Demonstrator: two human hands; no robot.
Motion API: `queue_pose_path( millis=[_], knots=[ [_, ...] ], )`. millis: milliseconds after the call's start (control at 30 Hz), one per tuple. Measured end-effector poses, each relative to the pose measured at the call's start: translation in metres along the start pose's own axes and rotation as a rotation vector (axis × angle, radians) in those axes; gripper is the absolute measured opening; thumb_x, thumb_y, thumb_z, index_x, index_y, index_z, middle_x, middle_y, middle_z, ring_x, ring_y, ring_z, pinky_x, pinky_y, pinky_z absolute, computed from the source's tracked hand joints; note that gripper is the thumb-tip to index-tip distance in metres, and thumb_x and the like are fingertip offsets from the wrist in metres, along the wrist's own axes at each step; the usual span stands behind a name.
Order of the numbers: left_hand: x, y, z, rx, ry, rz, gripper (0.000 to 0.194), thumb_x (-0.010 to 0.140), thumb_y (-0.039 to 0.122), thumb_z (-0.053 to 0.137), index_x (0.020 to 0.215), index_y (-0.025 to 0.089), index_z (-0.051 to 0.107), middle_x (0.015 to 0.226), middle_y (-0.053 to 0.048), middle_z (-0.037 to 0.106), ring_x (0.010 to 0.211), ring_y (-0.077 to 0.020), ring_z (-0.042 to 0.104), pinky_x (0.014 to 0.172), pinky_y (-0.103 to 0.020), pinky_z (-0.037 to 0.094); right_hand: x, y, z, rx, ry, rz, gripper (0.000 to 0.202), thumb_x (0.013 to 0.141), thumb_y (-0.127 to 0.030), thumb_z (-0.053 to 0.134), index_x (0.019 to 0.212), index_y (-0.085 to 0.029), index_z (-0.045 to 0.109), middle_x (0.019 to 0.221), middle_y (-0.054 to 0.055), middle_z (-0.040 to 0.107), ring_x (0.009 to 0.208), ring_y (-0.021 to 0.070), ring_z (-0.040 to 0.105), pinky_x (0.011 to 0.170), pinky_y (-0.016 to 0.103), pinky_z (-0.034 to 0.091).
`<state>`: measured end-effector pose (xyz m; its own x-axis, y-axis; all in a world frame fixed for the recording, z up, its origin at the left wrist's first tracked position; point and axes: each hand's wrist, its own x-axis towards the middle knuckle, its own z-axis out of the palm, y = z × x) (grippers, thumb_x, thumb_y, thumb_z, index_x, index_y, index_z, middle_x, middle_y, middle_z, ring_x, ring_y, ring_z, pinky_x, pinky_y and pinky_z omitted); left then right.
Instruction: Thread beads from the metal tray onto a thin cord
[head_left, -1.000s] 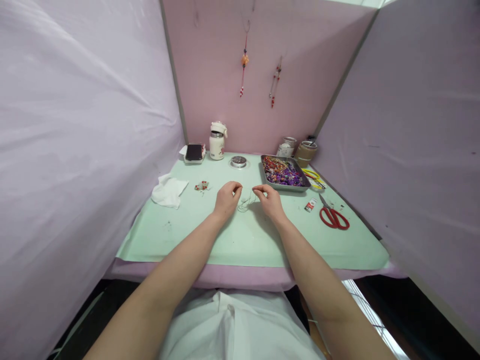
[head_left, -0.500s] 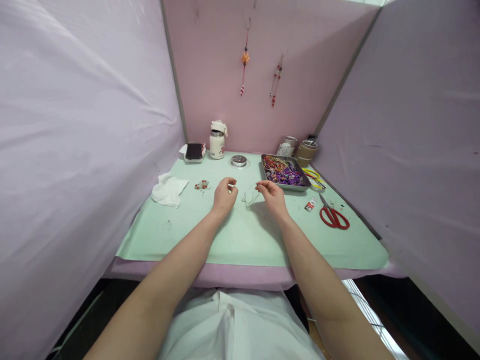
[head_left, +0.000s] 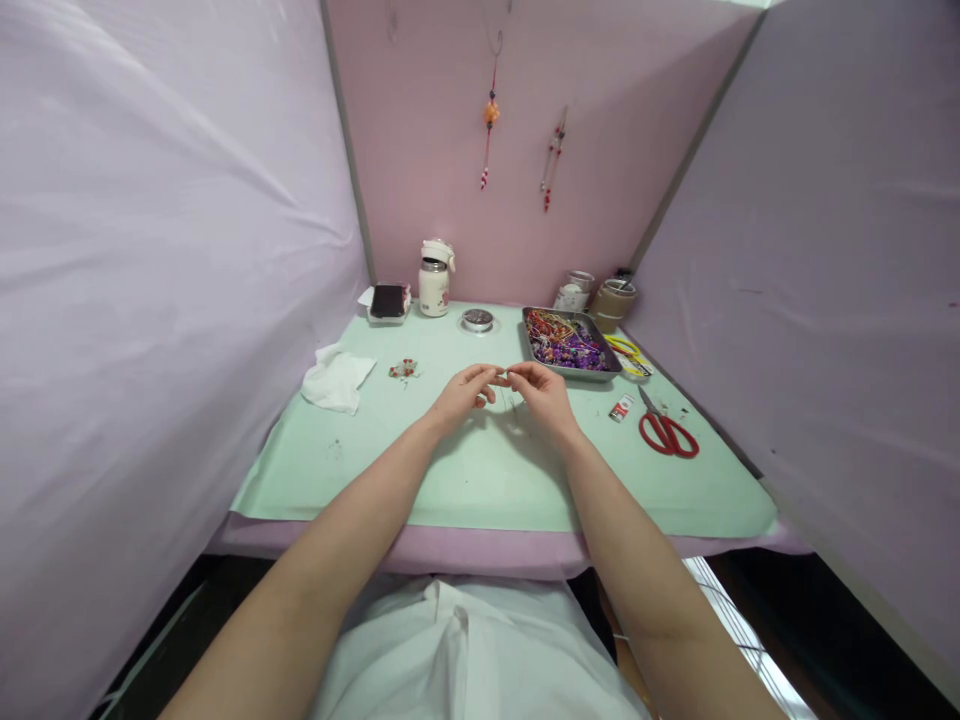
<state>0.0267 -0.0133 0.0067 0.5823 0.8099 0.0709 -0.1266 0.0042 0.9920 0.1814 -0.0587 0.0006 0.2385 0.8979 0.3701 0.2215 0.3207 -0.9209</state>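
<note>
Over the middle of the pale green table cover, my two hands meet at the fingertips. My right hand pinches a thin pale cord, whose loose strands hang below the fingers. Against it, my left hand has its thumb and forefinger closed at the same spot; the cord's end there is too small to make out. Left of my hands lies a small cluster of red and clear beads. A metal tray heaped with red and purple beaded strings stands just beyond my right hand.
Red-handled scissors, a lighter and yellow-handled scissors lie at the right. A white tissue is at the left. Along the back stand a thread spool, a white bottle, a small dark-topped box and jars.
My left hand has moved right, and its fingertips now meet those of my right hand at the cord. The hanging cord has shifted and shows less between the hands.
</note>
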Motion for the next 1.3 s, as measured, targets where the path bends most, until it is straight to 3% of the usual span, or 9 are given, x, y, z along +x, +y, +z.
queue_pose_path(
  millis=[200,433,733,900,1067,1133,1300],
  knots=[
    [-0.002,-0.001,-0.004,-0.025,-0.144,-0.086,0.035,0.072,0.043,0.067,0.087,0.013,0.063,0.07,-0.002,0.06,0.049,-0.0033,0.032,0.044,-0.019,0.022,0.001,0.002,-0.003,-0.092,0.081,-0.031,0.022,0.074,-0.037,0.062,0.084,-0.017,0.065,0.072,0.002,0.062,0.067,0.0136,0.053,0.07,0.029,0.042],
    [0.0,-0.002,-0.013,-0.022,-0.164,-0.169,0.034,0.071,0.042,0.068,0.086,0.012,0.063,0.068,-0.002,0.056,0.047,-0.0028,0.028,0.043,-0.021,0.016,0.006,0.004,-0.009,-0.009,0.23,-0.003,0.023,0.073,-0.038,0.063,0.084,-0.017,0.064,0.069,0.001,0.058,0.065,0.0131,0.05,0.067,0.029,0.042],
    [-0.002,0.007,-0.015,-0.09,-0.168,-0.205,0.035,0.066,0.045,0.07,0.072,0.013,0.057,0.068,0.0,0.052,0.047,-0.0026,0.026,0.043,-0.02,0.014,0.015,0.022,-0.016,0.28,0.29,0.081,0.028,0.068,-0.042,0.068,0.085,-0.02,0.064,0.07,-0.002,0.054,0.061,0.0091,0.046,0.062,0.026,0.04],
    [0.001,0.002,-0.015,-0.067,-0.074,-0.198,0.034,0.064,0.044,0.071,0.074,0.014,0.06,0.074,-0.003,0.058,0.051,-0.0037,0.035,0.045,-0.019,0.02,0.014,0.021,-0.016,0.297,0.216,0.093,0.027,0.068,-0.042,0.069,0.083,-0.02,0.065,0.062,-0.004,0.049,0.056,0.0086,0.042,0.058,0.025,0.037],
    [0.009,-0.009,-0.017,0.078,0.235,-0.094,0.032,0.066,0.041,0.067,0.083,0.014,0.065,0.083,-0.005,0.063,0.053,-0.005,0.039,0.048,-0.021,0.027,0.01,0.016,-0.013,0.256,0.073,0.123,0.03,0.067,-0.045,0.069,0.085,-0.02,0.066,0.062,-0.003,0.05,0.058,0.0091,0.042,0.059,0.025,0.037],
    [0.009,-0.009,-0.017,0.099,0.219,-0.047,0.034,0.067,0.04,0.066,0.088,0.014,0.067,0.088,-0.006,0.064,0.054,-0.0056,0.039,0.049,-0.022,0.028,0.007,0.014,-0.012,0.231,-0.007,0.148,0.031,0.067,-0.045,0.07,0.084,-0.02,0.067,0.063,-0.003,0.052,0.059,0.0093,0.043,0.059,0.025,0.037],
    [0.001,0.0,-0.012,0.049,-0.031,-0.112,0.038,0.068,0.045,0.067,0.091,0.015,0.069,0.099,-0.008,0.063,0.059,-0.0059,0.04,0.053,-0.021,0.03,0.003,0.008,-0.011,0.18,-0.106,0.156,0.032,0.068,-0.046,0.068,0.085,-0.019,0.068,0.064,-0.002,0.053,0.06,0.0097,0.044,0.059,0.025,0.036]
  ],
)
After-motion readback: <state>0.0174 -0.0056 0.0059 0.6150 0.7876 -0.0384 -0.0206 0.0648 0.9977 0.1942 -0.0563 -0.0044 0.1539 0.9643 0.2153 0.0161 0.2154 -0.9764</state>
